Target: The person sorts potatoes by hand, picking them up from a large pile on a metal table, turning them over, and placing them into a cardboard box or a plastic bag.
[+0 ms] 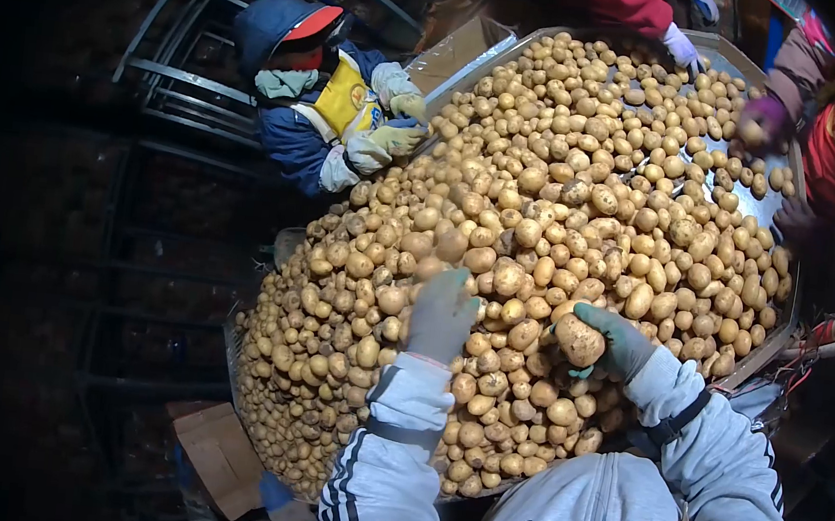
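A large heap of potatoes (526,233) lies on a metal-edged sorting table in front of me. My right hand (621,342), in a greenish work glove, is closed around a big potato (579,341) held over the near side of the heap. To its left, my left hand (444,313) reaches over the heap in a similar glove, back of the hand upward. Motion smears its fingers, and a blurred potato (452,245) shows just beyond the fingertips. I cannot tell whether that hand grips anything.
Across the table at the left stands a person (324,101) in a blue hooded jacket, gloved hands at the rim. More gloved hands (681,47) work at the far edge and the right side. A cardboard box (218,452) sits low at the left; metal railing (192,48) stands behind.
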Motion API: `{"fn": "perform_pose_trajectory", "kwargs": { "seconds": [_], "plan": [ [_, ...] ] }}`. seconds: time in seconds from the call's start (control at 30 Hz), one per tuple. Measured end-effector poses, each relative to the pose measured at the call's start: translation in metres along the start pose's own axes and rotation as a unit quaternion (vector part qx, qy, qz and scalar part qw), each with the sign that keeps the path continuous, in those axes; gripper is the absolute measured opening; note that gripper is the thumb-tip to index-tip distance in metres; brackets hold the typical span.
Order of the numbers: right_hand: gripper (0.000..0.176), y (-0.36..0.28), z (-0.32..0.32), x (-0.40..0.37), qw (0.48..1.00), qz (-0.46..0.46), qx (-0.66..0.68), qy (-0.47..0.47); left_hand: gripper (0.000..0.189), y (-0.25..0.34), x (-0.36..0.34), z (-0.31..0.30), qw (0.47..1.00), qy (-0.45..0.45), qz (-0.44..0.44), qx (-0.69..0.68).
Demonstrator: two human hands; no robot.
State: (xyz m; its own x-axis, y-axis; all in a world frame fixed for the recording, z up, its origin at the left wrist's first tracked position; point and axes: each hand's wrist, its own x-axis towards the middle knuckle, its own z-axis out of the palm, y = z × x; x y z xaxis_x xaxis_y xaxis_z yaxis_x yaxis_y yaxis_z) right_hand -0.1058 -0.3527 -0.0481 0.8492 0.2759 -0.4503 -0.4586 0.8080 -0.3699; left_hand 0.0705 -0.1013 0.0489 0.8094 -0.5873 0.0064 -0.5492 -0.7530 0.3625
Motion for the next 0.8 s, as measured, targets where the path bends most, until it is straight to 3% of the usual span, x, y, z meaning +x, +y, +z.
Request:
{"fn": "perform_pose_trajectory", "kwargs": {
  "seconds": [0.03, 0.17, 0.27, 0.33, 0.43, 0.47, 0.5, 0.6, 0.7, 0.77, 0.8],
  "plan": [
    [0.046, -0.001, 0.005, -0.006, 1.000, 0.001, -0.003, -0.003, 0.046, 0.010, -0.001, 0.003, 0.999, 0.016, 0.038, -0.025],
    [0.048, 0.004, 0.005, -0.016, 0.999, -0.039, -0.011, -0.002, 0.046, 0.019, 0.022, -0.007, 0.998, 0.012, -0.013, -0.061],
    [0.042, 0.003, 0.005, -0.026, 0.999, -0.046, 0.013, 0.024, 0.050, 0.006, 0.057, -0.022, 0.994, 0.069, 0.010, 0.081],
    [0.038, 0.000, 0.004, -0.035, 0.998, -0.040, 0.022, 0.040, 0.044, -0.040, 0.083, -0.010, 0.991, 0.040, 0.037, 0.119],
    [0.034, -0.002, -0.001, -0.047, 0.997, -0.043, 0.010, 0.058, 0.040, -0.040, 0.102, 0.001, 0.980, -0.025, 0.036, 0.195],
    [0.033, -0.002, -0.002, -0.050, 0.996, -0.062, -0.021, 0.062, 0.040, -0.035, 0.105, 0.003, 0.973, -0.049, 0.029, 0.223],
    [0.032, 0.000, -0.004, -0.052, 0.993, -0.079, -0.053, 0.065, 0.039, -0.047, 0.110, 0.020, 0.960, -0.007, 0.046, 0.276],
    [0.031, -0.002, -0.012, -0.057, 0.968, -0.139, -0.192, 0.078, 0.062, -0.019, 0.115, 0.014, 0.948, -0.036, 0.000, 0.315],
    [0.030, 0.010, -0.037, -0.052, 0.945, -0.183, -0.264, 0.056, 0.057, -0.022, 0.111, -0.003, 0.993, 0.005, 0.027, 0.116],
    [0.032, 0.004, -0.024, -0.062, 0.958, -0.168, -0.227, 0.042, 0.062, -0.001, 0.098, -0.018, 0.997, 0.018, 0.075, -0.007],
    [0.032, 0.002, -0.014, -0.061, 0.964, -0.161, -0.206, 0.036, 0.064, 0.017, 0.088, -0.023, 0.985, -0.018, 0.034, -0.167]
  ]
}}
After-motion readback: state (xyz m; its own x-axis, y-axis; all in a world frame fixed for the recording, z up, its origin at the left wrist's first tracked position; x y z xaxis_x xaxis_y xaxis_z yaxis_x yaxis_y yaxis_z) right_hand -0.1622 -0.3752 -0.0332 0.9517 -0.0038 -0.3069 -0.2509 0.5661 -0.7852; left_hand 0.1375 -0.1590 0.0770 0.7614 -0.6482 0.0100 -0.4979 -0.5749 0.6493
